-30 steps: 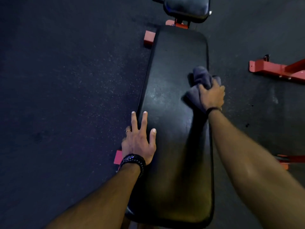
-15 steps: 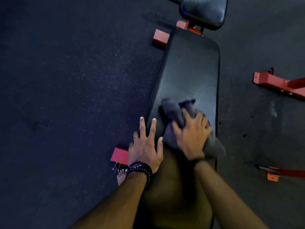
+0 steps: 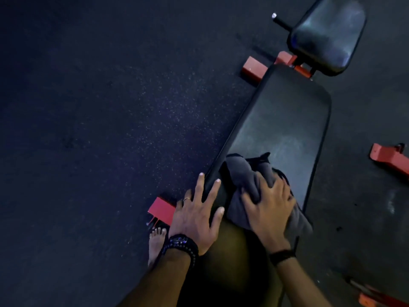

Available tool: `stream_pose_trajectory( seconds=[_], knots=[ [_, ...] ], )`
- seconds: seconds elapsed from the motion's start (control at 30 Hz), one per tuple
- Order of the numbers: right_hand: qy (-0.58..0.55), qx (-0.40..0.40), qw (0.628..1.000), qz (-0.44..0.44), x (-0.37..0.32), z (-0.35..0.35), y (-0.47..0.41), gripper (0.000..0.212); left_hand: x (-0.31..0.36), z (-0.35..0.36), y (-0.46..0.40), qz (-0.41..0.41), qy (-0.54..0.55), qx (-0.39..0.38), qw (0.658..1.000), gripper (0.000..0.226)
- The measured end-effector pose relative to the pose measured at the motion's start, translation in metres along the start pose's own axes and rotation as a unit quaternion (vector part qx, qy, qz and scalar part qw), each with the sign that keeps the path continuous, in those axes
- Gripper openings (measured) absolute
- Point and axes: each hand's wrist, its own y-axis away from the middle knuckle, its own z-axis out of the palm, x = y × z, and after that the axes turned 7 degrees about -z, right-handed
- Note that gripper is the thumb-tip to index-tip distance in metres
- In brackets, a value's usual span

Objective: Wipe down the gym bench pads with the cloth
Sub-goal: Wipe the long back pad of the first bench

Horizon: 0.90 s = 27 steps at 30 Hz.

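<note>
Two hands work the long pad [image 3: 285, 120]: left hand [image 3: 194, 218] braces flat, fingers spread, at its left edge, right hand [image 3: 270, 207] grips the bunched cloth [image 3: 243, 173] mid-pad, which I judge should be flattened and stroked in overlapping passes toward the far edge.

— What's the floor like?
— A dark rubber gym floor flecked with pale specks [image 3: 132, 129], dimly lit.
— Anything else standing on it?
— A red metal frame piece [image 3: 389, 157] at the right edge, and another red-orange metal part [image 3: 371, 298] in the lower right corner.
</note>
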Motion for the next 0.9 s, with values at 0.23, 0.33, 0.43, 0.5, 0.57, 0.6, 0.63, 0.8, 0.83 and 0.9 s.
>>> stream_pose_trajectory(
  seconds=[0.23,0.33,0.43,0.5,0.57,0.6,0.63,0.8,0.83,0.9],
  knots=[
    [0.032,0.024,0.997,0.070,0.010,0.032,-0.211,0.055,0.002,-0.003,-0.001,-0.016,-0.021,0.002,1.000,0.061],
    [0.029,-0.001,1.000,-0.003,0.000,0.025,-0.207,0.051,0.003,-0.003,0.001,-0.018,-0.019,0.013,1.000,0.060],
    [-0.032,-0.031,0.982,-0.182,-0.012,0.017,-0.116,0.051,0.004,-0.002,0.000,-0.027,-0.032,0.011,0.999,0.060],
    [-0.050,-0.058,0.967,-0.241,-0.011,0.013,-0.064,0.052,0.004,-0.003,-0.001,-0.030,-0.033,0.010,0.999,0.059],
    [-0.045,-0.055,0.955,-0.287,-0.004,0.014,-0.071,0.053,0.004,-0.003,-0.001,-0.031,-0.038,0.012,0.999,0.060],
    [-0.033,-0.042,0.953,-0.297,0.001,0.017,-0.091,0.054,0.004,-0.003,-0.001,-0.031,-0.037,0.008,0.999,0.060],
    [-0.012,-0.020,0.959,-0.281,0.005,0.023,-0.119,0.055,0.004,-0.003,0.000,-0.032,-0.031,0.003,0.999,0.061],
    [0.057,-0.003,0.996,-0.066,-0.001,0.033,-0.243,0.059,0.003,-0.005,0.001,-0.040,-0.012,-0.004,0.999,0.060],
    [0.069,-0.009,0.995,-0.071,-0.010,0.032,-0.239,0.057,0.004,-0.005,0.001,-0.041,-0.013,-0.005,0.999,0.060],
    [0.080,-0.017,0.986,-0.143,-0.029,0.031,-0.206,0.053,0.004,-0.005,0.001,-0.038,-0.018,-0.001,0.999,0.060]
  ],
)
